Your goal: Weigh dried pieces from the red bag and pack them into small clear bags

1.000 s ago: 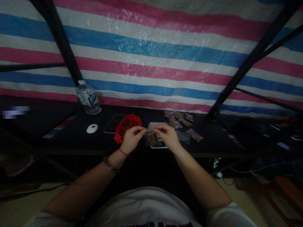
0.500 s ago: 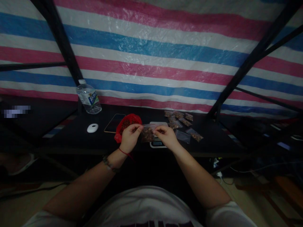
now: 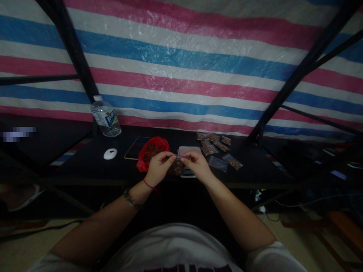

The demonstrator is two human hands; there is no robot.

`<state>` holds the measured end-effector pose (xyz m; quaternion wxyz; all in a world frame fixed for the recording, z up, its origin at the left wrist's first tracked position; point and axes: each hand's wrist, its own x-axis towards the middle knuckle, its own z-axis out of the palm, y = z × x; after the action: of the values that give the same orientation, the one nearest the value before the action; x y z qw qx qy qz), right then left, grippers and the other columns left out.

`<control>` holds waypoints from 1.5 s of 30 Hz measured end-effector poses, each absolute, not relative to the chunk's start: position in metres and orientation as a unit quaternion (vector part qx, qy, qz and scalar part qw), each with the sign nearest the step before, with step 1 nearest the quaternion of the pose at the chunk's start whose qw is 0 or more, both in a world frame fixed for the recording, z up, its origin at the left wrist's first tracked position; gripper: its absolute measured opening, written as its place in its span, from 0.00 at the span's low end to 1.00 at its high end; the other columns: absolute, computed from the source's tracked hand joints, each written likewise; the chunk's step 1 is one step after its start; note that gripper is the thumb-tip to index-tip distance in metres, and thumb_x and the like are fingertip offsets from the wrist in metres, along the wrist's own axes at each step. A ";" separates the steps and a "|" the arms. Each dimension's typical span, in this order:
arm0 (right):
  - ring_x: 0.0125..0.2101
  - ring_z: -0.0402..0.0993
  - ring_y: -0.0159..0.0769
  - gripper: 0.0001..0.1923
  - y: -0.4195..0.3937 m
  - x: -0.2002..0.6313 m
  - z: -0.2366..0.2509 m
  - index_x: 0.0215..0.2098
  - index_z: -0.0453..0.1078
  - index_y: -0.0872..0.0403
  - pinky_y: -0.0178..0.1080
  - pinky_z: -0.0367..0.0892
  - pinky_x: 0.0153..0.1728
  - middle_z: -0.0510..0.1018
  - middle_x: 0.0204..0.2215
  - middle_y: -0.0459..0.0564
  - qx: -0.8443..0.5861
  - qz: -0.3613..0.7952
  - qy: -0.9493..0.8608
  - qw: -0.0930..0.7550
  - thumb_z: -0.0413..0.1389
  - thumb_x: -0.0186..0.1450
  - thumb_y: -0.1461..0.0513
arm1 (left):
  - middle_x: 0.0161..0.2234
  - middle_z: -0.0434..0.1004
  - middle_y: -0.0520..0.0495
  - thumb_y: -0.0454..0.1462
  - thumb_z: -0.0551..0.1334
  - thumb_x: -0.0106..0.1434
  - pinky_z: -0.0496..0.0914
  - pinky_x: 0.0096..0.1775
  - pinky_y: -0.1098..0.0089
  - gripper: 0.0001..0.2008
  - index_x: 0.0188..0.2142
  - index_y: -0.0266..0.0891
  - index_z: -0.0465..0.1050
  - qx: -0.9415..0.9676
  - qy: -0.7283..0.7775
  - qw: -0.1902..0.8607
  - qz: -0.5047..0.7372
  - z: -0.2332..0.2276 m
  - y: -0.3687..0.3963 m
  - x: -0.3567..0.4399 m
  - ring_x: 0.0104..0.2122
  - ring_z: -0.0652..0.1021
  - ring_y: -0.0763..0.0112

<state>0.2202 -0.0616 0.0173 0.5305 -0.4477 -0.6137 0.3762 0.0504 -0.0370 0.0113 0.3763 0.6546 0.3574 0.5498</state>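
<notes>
Between my hands hangs a small clear zip bag (image 3: pixel 177 167) with brownish bits inside. My left hand (image 3: pixel 159 165) pinches its top edge on the left, and my right hand (image 3: pixel 196 164) pinches the same edge on the right, thumbs close together. Behind and partly under my right hand sits a white scale (image 3: pixel 189 150), its front half covered. A red plastic bag (image 3: pixel 141 165), open at the top and holding more brown bits, lies just beyond my left hand. To the right of my right hand lies a flat clear zip bag (image 3: pixel 217 164).
Several filled zip bags (image 3: pixel 210 150) cluster at the back right, with one filled bag (image 3: pixel 233 161) nearer. A phone (image 3: pixel 137 147), a white rounded device (image 3: pixel 110 153) and a water bottle (image 3: pixel 106 119) stand left on the black table (image 3: pixel 85 166). Dark metal posts (image 3: pixel 82 64) flank a striped sheet.
My hands have drawn closer together along the top of the zip bag, the right one moving left. The bag now hangs slightly lower and looks narrower between them.
</notes>
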 end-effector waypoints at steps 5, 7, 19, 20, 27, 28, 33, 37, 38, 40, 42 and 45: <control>0.27 0.72 0.33 0.11 -0.061 0.221 0.018 0.27 0.73 0.54 0.35 0.67 0.29 0.77 0.25 0.46 -0.467 0.351 -0.621 0.522 0.61 0.55 0.54 | 0.27 0.78 0.48 0.41 0.66 0.54 0.69 0.32 0.71 0.08 0.28 0.38 0.77 0.675 0.334 0.388 0.531 0.012 -0.037 0.050 0.28 0.76 0.68; 0.27 0.72 0.33 0.11 -0.060 0.221 0.018 0.27 0.73 0.54 0.35 0.67 0.29 0.77 0.25 0.47 -0.474 0.350 -0.620 0.519 0.62 0.55 0.54 | 0.27 0.78 0.48 0.41 0.66 0.54 0.69 0.32 0.70 0.08 0.27 0.38 0.77 0.683 0.338 0.377 0.526 0.013 -0.037 0.049 0.28 0.76 0.68; 0.29 0.71 0.35 0.08 -0.062 0.227 0.022 0.25 0.74 0.52 0.35 0.65 0.29 0.76 0.25 0.48 -0.478 0.220 -0.675 0.518 0.61 0.57 0.57 | 0.26 0.77 0.48 0.42 0.66 0.54 0.68 0.32 0.71 0.09 0.27 0.38 0.77 0.697 0.336 0.362 0.520 0.015 -0.039 0.048 0.28 0.75 0.68; 0.29 0.71 0.35 0.08 -0.063 0.227 0.022 0.25 0.75 0.52 0.35 0.65 0.29 0.76 0.26 0.48 -0.477 0.224 -0.678 0.512 0.61 0.57 0.57 | 0.27 0.78 0.48 0.41 0.66 0.54 0.68 0.33 0.70 0.08 0.27 0.39 0.77 0.706 0.333 0.354 0.515 0.014 -0.038 0.048 0.29 0.75 0.68; 0.31 0.73 0.35 0.05 -0.068 0.221 0.025 0.28 0.76 0.52 0.35 0.65 0.30 0.78 0.29 0.49 -0.461 0.200 -0.719 0.481 0.58 0.60 0.61 | 0.29 0.76 0.48 0.39 0.62 0.59 0.66 0.37 0.68 0.06 0.29 0.40 0.75 0.761 0.313 0.278 0.495 0.009 -0.039 0.049 0.31 0.74 0.66; 0.32 0.73 0.35 0.05 -0.069 0.221 0.025 0.28 0.76 0.52 0.35 0.65 0.30 0.77 0.29 0.49 -0.459 0.191 -0.726 0.475 0.58 0.60 0.61 | 0.29 0.76 0.48 0.39 0.62 0.60 0.66 0.37 0.68 0.06 0.29 0.41 0.75 0.766 0.311 0.272 0.492 0.009 -0.040 0.049 0.32 0.74 0.66; 0.31 0.72 0.35 0.05 -0.069 0.226 0.031 0.28 0.76 0.52 0.36 0.65 0.30 0.77 0.27 0.48 -0.465 0.160 -0.742 0.456 0.58 0.60 0.62 | 0.29 0.75 0.48 0.39 0.62 0.60 0.65 0.37 0.68 0.06 0.29 0.41 0.76 0.782 0.302 0.266 0.476 0.015 -0.040 0.046 0.31 0.73 0.66; 0.28 0.71 0.33 0.06 -0.065 0.233 0.033 0.24 0.75 0.53 0.35 0.63 0.29 0.76 0.24 0.47 -0.479 0.145 -0.725 0.474 0.63 0.57 0.60 | 0.27 0.76 0.48 0.41 0.64 0.58 0.65 0.34 0.69 0.07 0.26 0.41 0.76 0.789 0.318 0.245 0.465 0.022 -0.034 0.039 0.29 0.73 0.67; 0.27 0.70 0.33 0.07 -0.064 0.235 0.033 0.22 0.74 0.53 0.35 0.63 0.28 0.76 0.23 0.47 -0.482 0.144 -0.718 0.481 0.64 0.56 0.59 | 0.26 0.76 0.49 0.42 0.64 0.57 0.65 0.34 0.70 0.08 0.26 0.41 0.76 0.789 0.323 0.237 0.465 0.023 -0.033 0.037 0.29 0.74 0.68; 0.24 0.68 0.32 0.11 -0.062 0.238 0.032 0.20 0.72 0.54 0.34 0.61 0.26 0.74 0.21 0.46 -0.493 0.147 -0.699 0.497 0.64 0.54 0.56 | 0.25 0.76 0.49 0.43 0.65 0.56 0.65 0.33 0.70 0.09 0.25 0.40 0.76 0.786 0.342 0.225 0.464 0.025 -0.030 0.034 0.28 0.74 0.69; 0.23 0.66 0.30 0.14 -0.060 0.240 0.031 0.18 0.70 0.54 0.33 0.60 0.25 0.72 0.19 0.45 -0.503 0.155 -0.682 0.508 0.64 0.54 0.55 | 0.25 0.77 0.49 0.43 0.66 0.55 0.66 0.32 0.71 0.10 0.24 0.39 0.76 0.778 0.362 0.223 0.463 0.025 -0.028 0.033 0.27 0.74 0.70; 0.23 0.66 0.30 0.13 -0.057 0.242 0.030 0.20 0.70 0.54 0.33 0.61 0.26 0.72 0.20 0.45 -0.497 0.177 -0.673 0.519 0.62 0.56 0.55 | 0.25 0.77 0.49 0.43 0.67 0.53 0.66 0.30 0.73 0.10 0.24 0.38 0.76 0.760 0.372 0.249 0.471 0.023 -0.026 0.032 0.27 0.75 0.70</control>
<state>0.2423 -0.0573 0.0297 0.5187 -0.4970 -0.6728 0.1770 0.0324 -0.0258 0.0227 0.2491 0.7599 0.3717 0.4715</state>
